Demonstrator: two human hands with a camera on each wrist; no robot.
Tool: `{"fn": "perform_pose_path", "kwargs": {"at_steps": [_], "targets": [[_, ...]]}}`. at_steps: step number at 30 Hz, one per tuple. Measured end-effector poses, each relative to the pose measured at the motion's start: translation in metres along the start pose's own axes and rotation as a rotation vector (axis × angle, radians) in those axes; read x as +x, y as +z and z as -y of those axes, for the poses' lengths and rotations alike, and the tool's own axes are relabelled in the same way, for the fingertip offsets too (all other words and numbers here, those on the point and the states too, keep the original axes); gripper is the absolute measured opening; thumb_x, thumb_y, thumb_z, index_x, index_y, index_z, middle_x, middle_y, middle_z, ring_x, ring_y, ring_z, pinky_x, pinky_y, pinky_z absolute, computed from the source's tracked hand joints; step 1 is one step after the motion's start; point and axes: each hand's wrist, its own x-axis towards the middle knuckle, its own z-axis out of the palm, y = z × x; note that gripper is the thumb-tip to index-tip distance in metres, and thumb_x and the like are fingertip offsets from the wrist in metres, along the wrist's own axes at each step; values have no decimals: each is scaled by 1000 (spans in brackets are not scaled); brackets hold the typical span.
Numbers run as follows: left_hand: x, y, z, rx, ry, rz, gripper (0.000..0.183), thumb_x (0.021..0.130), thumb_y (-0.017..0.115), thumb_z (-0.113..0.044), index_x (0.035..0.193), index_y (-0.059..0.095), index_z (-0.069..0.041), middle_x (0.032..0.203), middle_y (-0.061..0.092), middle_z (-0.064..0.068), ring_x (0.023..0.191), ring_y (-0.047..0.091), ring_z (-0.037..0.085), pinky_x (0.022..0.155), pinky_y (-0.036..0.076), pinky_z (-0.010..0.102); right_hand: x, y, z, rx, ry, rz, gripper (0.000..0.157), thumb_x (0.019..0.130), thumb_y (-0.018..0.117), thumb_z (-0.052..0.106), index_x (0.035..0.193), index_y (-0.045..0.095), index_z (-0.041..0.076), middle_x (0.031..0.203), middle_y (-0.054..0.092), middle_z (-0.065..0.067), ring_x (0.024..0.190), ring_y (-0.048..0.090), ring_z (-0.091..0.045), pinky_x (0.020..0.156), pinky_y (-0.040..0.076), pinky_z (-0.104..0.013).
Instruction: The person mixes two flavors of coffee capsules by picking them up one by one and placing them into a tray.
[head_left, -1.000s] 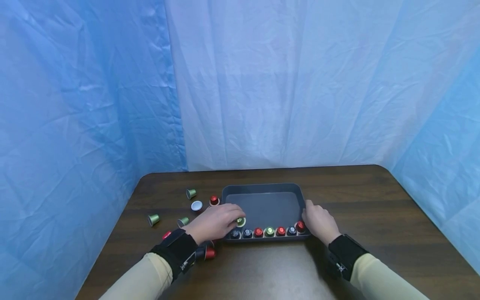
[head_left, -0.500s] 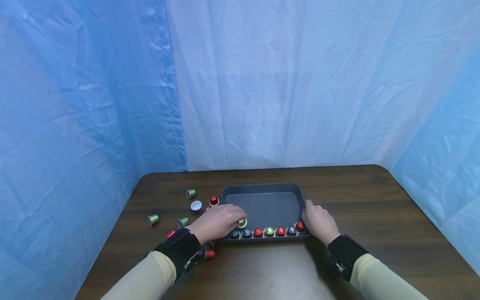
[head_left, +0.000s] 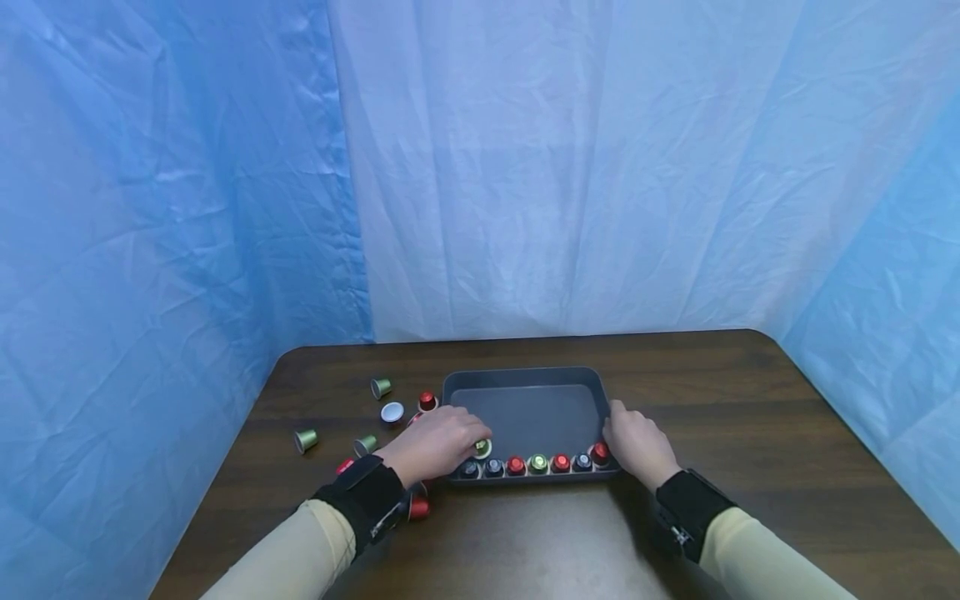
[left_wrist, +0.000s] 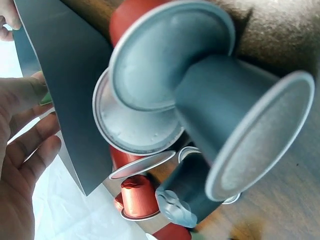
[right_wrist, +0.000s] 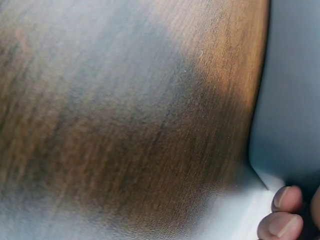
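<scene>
Where green pod (head_left: 482, 448) is: inside tray (head_left: 547, 412), near-left part, just beyond row; wide rim down, floor contact can't tell.
Left hand (head_left: 441, 442): pinching green pod, likely from above so wide rim stays lowest, same as row.
Right hand (head_left: 641, 442): grasping tray's right side, seemingly to steady it.
Row (head_left: 538, 464): seven visible pods along tray's near wall, narrow ends up, presumably because wide rims stand firmer.
Loose pods (head_left: 306, 440): on worktop (head_left: 750, 417), left of tray, some tipped; probably there for left hand's reach.
</scene>
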Motion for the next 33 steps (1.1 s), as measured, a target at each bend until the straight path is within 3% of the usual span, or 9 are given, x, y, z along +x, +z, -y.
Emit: {"fn": "perform_pose_path", "kwargs": {"at_steps": [18, 33], "targets": [[10, -7, -4, -8, -70, 148, 29, 89, 82, -22, 117, 76, -19, 104, 75, -6, 101, 67, 12, 94, 54, 30, -1, -1, 1, 1, -1, 7, 37, 100, 62, 11, 126, 54, -13, 95, 69, -22, 72, 65, -22, 63, 58, -42], [9, -7, -2, -2, -62, 152, 25, 93, 77, -18, 118, 76, -18, 105, 75, -5, 102, 67, 12, 96, 54, 32, 0, -1, 1, 1, 10, 11, 36, 100, 62, 12, 126, 54, -12, 95, 69, -21, 72, 65, -22, 63, 58, -40]]}}
